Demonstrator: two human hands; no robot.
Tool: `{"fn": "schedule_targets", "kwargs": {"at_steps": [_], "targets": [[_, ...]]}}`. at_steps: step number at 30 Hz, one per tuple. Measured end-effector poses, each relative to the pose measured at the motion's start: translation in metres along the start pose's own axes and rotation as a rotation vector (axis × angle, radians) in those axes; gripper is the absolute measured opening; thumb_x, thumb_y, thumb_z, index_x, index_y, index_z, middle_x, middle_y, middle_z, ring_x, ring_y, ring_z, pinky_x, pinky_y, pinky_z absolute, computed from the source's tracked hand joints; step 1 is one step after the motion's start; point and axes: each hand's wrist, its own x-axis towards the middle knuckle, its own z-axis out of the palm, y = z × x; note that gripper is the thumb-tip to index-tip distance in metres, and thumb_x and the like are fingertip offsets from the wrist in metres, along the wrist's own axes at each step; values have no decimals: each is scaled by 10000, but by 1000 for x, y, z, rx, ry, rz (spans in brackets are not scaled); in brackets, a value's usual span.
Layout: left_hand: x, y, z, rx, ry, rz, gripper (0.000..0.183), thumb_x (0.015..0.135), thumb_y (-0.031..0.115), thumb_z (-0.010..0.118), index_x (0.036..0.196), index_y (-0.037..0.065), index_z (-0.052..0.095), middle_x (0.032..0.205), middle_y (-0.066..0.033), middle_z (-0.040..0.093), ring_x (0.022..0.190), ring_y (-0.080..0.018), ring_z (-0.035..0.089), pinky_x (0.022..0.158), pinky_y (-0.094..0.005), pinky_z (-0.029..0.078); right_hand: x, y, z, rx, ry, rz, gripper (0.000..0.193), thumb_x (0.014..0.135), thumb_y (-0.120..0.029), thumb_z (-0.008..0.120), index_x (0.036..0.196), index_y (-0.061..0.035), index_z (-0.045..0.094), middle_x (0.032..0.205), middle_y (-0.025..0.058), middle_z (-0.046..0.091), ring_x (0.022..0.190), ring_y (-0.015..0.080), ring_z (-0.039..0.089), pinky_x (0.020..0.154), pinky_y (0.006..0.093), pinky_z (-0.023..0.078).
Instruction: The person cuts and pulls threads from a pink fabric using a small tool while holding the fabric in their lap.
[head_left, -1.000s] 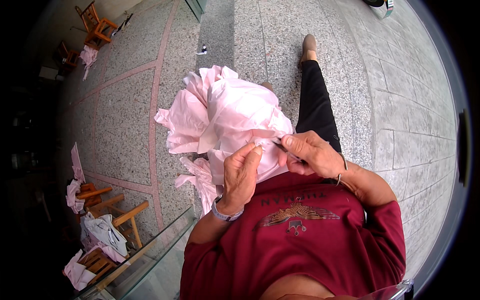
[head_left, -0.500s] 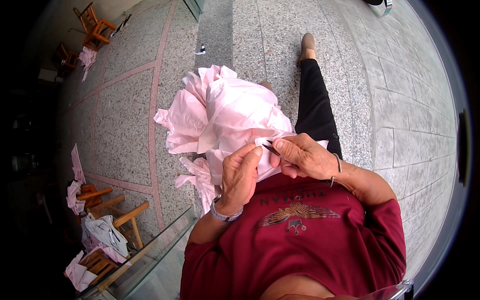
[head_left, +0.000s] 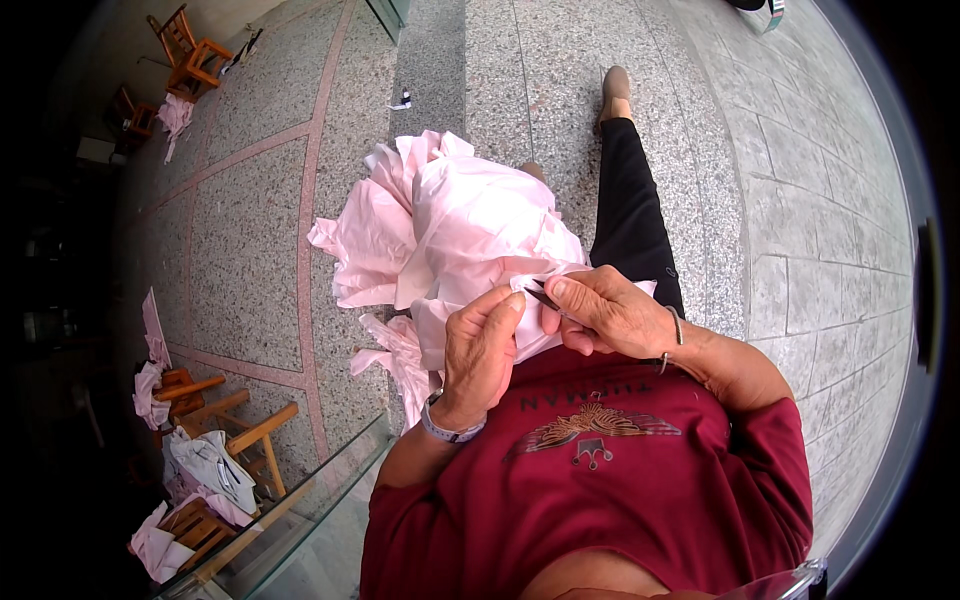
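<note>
A large bunched heap of pale pink cloth (head_left: 480, 205) lies over my lap and hangs toward the floor. My left hand (head_left: 480, 345) is closed, pinching an edge of this cloth between thumb and fingers. Close beside it, my right hand (head_left: 608, 308) grips small dark thread snips (head_left: 539, 292), their two pointed blades slightly apart. The tips meet the whitish edge of the cloth right by my left fingertips. Most of the snips' body is hidden inside my right hand.
Left of me, a glass panel edge (head_left: 300, 515) stands near wooden chairs (head_left: 262, 430) draped with pink and white cloth. Another wooden chair (head_left: 190, 62) is at the far left. A small black-and-white item (head_left: 403, 100) lies on the speckled floor (head_left: 250, 225).
</note>
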Motion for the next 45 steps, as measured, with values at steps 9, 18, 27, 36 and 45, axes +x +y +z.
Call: {"fn": "schedule_targets", "kwargs": {"at_steps": [9, 18, 27, 36, 45], "targets": [[-1, 0, -1, -48, -21, -4, 191, 1008, 11, 500, 1040, -51, 678, 1013, -73, 680, 964, -108, 608, 897, -262, 471, 2, 6, 1, 3, 7, -27, 593, 1070, -503, 362, 854, -15, 623, 557, 36, 526, 528, 103, 482, 525, 281, 390], [-1, 3, 4, 53, -18, 10, 239, 1042, 95, 479, 1080, -68, 649, 1012, -58, 649, 949, -85, 566, 891, -240, 448, 2, 8, 0, -36, 10, -29, 593, 1070, -498, 367, 835, -18, 623, 557, 33, 531, 532, 103, 486, 527, 280, 393], [-1, 2, 3, 41, -54, 13, 232, 1039, 83, 475, 1070, -77, 640, 1043, -77, 655, 982, -107, 580, 923, -261, 452, 2, 9, 0, -6, 25, -23, 580, 1074, -477, 371, 832, -14, 622, 565, 37, 529, 537, 105, 481, 530, 283, 392], [-2, -4, -4, 306, 70, -39, 223, 1031, 138, 516, 969, 11, 688, 722, 71, 490, 660, -6, 383, 586, -202, 292, 2, 9, 0, -17, 26, -32, 583, 1076, -478, 364, 831, -16, 622, 561, 31, 523, 528, 102, 468, 523, 281, 383], [-4, 13, 9, 676, -22, 54, 200, 1018, 81, 513, 1030, -26, 682, 819, 35, 621, 730, -14, 503, 637, -187, 396, 1, -2, -2, 192, -108, 132, 582, 1064, -505, 384, 808, -38, 620, 532, 25, 482, 441, 76, 383, 415, 243, 296]]}}
